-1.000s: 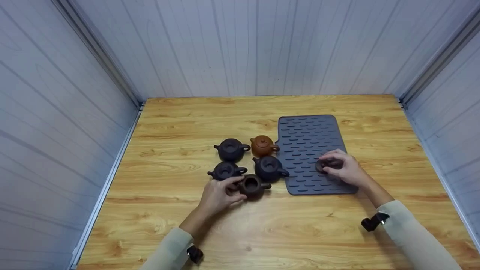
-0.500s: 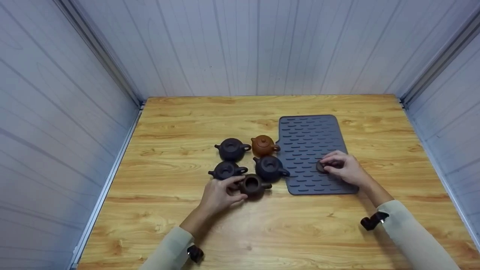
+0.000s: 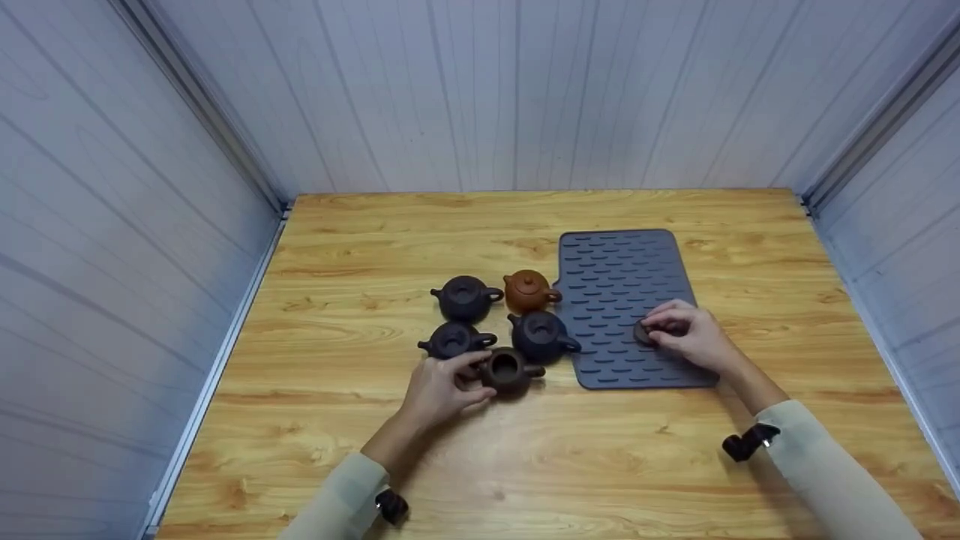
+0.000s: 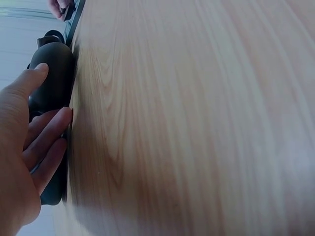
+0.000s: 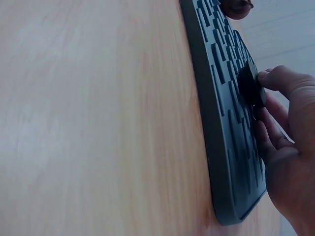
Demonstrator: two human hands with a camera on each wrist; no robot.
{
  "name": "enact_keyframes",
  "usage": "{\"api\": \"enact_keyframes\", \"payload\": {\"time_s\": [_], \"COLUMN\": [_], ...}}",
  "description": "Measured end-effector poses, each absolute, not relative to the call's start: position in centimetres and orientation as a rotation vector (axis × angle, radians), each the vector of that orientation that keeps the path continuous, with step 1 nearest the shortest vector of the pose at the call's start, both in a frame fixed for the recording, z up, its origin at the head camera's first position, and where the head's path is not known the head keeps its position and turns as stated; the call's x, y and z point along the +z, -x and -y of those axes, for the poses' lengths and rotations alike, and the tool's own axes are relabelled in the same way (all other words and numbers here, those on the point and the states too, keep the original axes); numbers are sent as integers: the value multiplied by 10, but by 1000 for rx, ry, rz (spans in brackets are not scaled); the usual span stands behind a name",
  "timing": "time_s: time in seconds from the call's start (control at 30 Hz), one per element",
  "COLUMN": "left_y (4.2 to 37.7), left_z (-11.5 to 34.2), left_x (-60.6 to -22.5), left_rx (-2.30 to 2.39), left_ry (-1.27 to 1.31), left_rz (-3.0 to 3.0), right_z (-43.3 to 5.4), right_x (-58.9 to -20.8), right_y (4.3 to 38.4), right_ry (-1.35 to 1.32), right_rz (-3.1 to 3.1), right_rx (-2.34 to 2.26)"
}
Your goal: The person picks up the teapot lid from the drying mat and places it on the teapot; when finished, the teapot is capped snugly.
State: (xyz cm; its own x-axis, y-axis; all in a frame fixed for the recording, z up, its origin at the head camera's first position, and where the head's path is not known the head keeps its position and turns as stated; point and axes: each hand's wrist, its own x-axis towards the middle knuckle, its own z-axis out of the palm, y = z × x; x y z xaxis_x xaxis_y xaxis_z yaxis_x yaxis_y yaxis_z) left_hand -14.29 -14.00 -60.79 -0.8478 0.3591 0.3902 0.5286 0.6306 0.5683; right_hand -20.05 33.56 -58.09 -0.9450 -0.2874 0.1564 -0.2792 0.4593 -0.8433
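Note:
A brown teapot point(image 3: 506, 373) without its lid stands on the table, its round mouth facing up. My left hand point(image 3: 437, 388) holds it at the spout side, thumb at the front and fingers behind. In the left wrist view, the thumb point(image 4: 37, 73) rests against the dark body of the teapot point(image 4: 54, 73). On the grey ridged mat point(image 3: 619, 262), my right hand point(image 3: 694, 337) pinches a small brown teapot lid point(image 3: 642, 333), tilted on its edge in the head view. The right wrist view shows this lid point(image 5: 250, 86) close over the ridges, between thumb and fingers.
Three dark teapots point(image 3: 465, 298) with lids and an orange-brown lidded teapot point(image 3: 527, 290) stand behind and beside the brown one. The nearest dark teapot's point(image 3: 541, 336) handle reaches over the mat's left edge. White panels point(image 3: 480, 97) enclose the wooden table.

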Motion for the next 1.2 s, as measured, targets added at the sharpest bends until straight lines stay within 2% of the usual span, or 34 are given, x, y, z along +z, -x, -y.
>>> {"api": "enact_keyframes", "payload": {"time_s": [0.3, 1.2], "left_y": [136, 138], "left_z": [136, 139], "left_x": [-591, -601], "left_rx": [-1020, -944], "left_ry": [651, 689], "left_rz": [2723, 2655], "right_z": [-328, -270], "right_x": [-574, -544], "right_y": [201, 197], "right_ry": [465, 568], "right_rz": [-2635, -2515], "right_rx": [-1525, -1582]}}
